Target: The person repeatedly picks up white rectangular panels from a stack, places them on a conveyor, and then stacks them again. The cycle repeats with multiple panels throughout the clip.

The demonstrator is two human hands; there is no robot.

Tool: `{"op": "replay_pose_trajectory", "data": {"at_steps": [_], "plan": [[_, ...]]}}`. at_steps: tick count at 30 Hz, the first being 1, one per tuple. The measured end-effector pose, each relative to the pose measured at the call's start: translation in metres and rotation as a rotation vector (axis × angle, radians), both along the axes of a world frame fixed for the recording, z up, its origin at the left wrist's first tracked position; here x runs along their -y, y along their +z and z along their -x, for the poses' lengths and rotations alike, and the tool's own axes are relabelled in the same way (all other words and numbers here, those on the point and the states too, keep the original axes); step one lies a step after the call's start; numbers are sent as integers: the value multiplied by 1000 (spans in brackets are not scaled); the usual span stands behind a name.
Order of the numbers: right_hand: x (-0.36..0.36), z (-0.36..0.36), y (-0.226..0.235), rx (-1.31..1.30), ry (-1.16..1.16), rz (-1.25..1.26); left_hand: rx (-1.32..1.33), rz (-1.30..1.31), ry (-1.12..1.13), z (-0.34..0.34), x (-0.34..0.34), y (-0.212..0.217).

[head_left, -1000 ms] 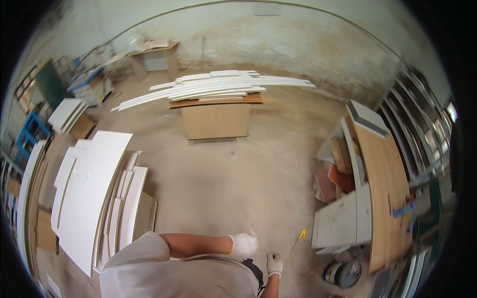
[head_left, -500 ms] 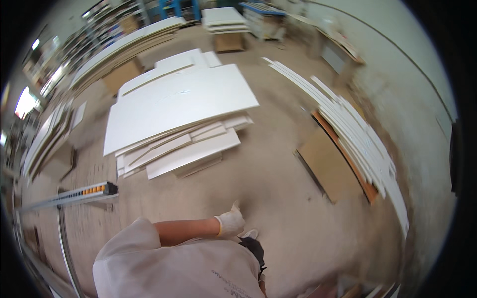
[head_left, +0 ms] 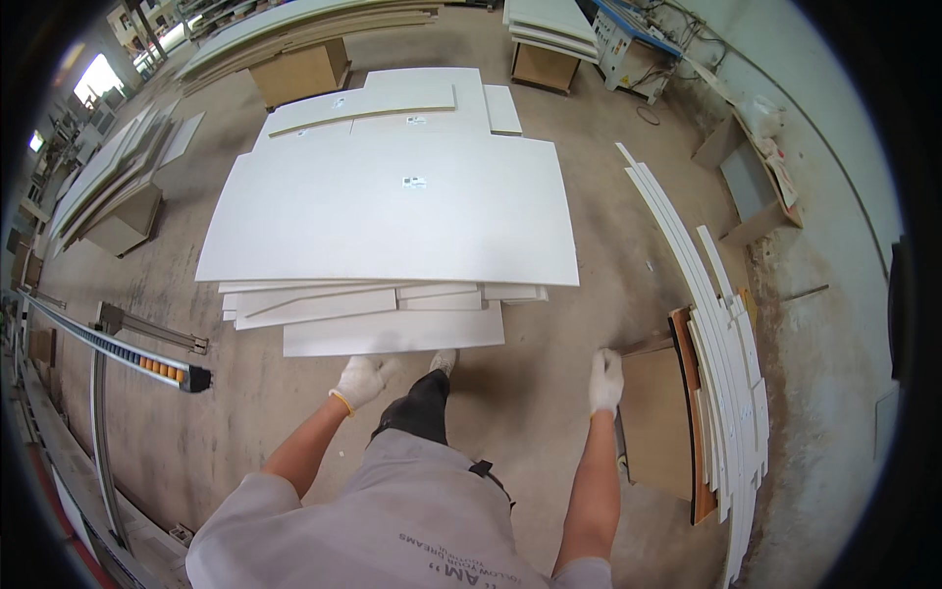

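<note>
The left hand (head_left: 361,381), in a white work glove with a yellowish cuff, hangs loosely curled and holds nothing; it touches no board, though it sits just short of the near edge of the stack of white panels (head_left: 392,226). That stack lies at twelve o'clock from it, low on the concrete floor (head_left: 549,324), and the lowest protruding panel (head_left: 392,332) runs its long axis from nine to three o'clock, straight across the person's front. The left hand is the nearer of the two to this edge. The right hand (head_left: 605,381), gloved the same way, is also empty, its fingers half closed and pointing down; the panels lie at about ten o'clock from it, while just beside it at three o'clock stands a brown board (head_left: 655,422) leaning with a row of narrow white strips (head_left: 731,393) set on edge. Between the hands a dark trouser leg (head_left: 417,412) and a pale shoe (head_left: 444,361) step toward the stack. Further out, at nine o'clock, a roller conveyor rail (head_left: 118,348) slants across the floor, and at twelve o'clock more panel piles rest on wooden blocks (head_left: 299,71).
</note>
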State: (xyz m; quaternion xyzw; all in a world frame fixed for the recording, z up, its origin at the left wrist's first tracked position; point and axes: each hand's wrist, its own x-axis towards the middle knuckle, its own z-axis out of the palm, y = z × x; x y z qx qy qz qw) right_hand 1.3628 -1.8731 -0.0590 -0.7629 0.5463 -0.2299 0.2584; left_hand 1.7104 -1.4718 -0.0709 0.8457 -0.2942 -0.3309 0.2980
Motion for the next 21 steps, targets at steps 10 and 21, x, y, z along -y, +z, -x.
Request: {"op": "replay_pose_trajectory", "data": {"at_steps": [10, 21], "plan": [[79, -263, 50, -349, 17, -62, -338, 265, 540, -156, 47, 11], [48, -210, 25, 290, 260, -284, -451, 295, 987, -189, 34, -7]]}}
